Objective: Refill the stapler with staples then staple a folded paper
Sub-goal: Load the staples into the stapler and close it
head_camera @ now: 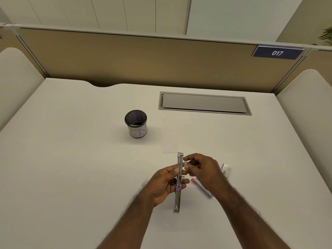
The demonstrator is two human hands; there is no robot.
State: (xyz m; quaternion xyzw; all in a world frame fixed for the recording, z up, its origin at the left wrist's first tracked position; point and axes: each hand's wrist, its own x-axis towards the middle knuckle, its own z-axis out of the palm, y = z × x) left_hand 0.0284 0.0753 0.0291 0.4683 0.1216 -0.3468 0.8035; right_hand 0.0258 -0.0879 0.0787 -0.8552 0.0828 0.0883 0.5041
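Observation:
My left hand (164, 184) grips a metal stapler (178, 193) that is swung fully open, its staple channel pointing away from me above the white desk (71, 159). My right hand (201, 168) pinches a short strip of staples (185, 164) right beside the channel's far half. A folded white paper (169, 146) lies flat just beyond the stapler's tip. A small staple box (226, 170) lies on the desk to the right of my right hand.
A black mesh pen cup (136, 123) with a white label stands left of centre. A pink-and-grey pen-like object (202, 187) lies under my right wrist. A grey cable hatch (203, 103) is set into the desk at the back, before a partition.

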